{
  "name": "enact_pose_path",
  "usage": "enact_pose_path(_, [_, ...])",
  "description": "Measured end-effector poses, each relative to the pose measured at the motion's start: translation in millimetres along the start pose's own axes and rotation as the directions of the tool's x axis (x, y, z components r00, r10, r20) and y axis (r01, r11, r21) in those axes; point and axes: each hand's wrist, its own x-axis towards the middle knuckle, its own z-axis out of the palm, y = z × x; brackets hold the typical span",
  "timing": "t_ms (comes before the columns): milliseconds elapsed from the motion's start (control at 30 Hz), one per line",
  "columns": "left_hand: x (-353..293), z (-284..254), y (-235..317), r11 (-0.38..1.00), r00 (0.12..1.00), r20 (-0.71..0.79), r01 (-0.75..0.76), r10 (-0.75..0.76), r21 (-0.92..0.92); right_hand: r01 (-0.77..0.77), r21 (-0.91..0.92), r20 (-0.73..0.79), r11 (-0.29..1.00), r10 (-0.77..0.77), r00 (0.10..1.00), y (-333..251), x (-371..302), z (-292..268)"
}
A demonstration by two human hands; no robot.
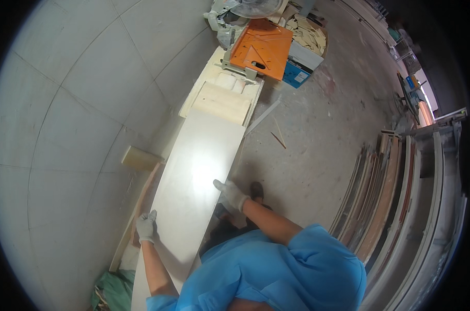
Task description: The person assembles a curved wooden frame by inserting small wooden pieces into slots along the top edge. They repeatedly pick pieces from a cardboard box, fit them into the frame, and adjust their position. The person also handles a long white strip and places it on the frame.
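Observation:
A long, smooth white board [185,202] lies lengthwise before me, a bright glare on its surface. My left hand [146,227], in a pale work glove, is closed on the board's left edge. On the opposite edge, farther forward, my gloved right hand [232,195] grips the board with its thumb on top; its other fingers are partly hidden. The board's far end reaches a cream-coloured block or panel [222,103] on a bench.
An orange plate-topped tool [263,44] stands beyond the bench, beside a box of scraps [307,33]. Long strips [374,192] fill a rack at right. Thin offcuts [278,140] lie on the floor. A tiled wall [79,119] runs along the left, near a green sack [113,290].

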Motion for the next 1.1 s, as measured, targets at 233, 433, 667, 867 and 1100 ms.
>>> enact_pose_path(233, [-4.6,-1.3,2.2,0.996,1.0,0.01,0.009,-0.008,-0.088,0.068,-0.006,0.066,0.998,-0.068,0.996,9.7,7.5,-7.0])
enact_pose_path(433, [5.6,-1.2,3.6,1.0,0.999,-0.038,0.001,-0.001,-0.007,0.193,0.006,0.026,0.981,-0.193,0.981,12.2,23.6,-1.7])
enact_pose_path(667, [11.5,11.8,10.9,0.992,0.996,-0.082,0.032,-0.022,0.123,0.234,-0.074,0.102,0.969,-0.226,0.969,7.8,40.1,-18.3])
enact_pose_path(867, [-29.3,28.4,78.5,0.786,0.893,-0.295,-0.098,0.341,0.611,0.147,-0.109,0.223,0.983,-0.12,0.967,-2.0,34.8,-30.2])
enact_pose_path(1100, [-123.8,148.8,147.5,0.501,0.531,0.034,-0.816,0.847,0.287,0.515,-0.583,0.541,0.628,-0.174,0.823,70.5,95.0,-113.1])
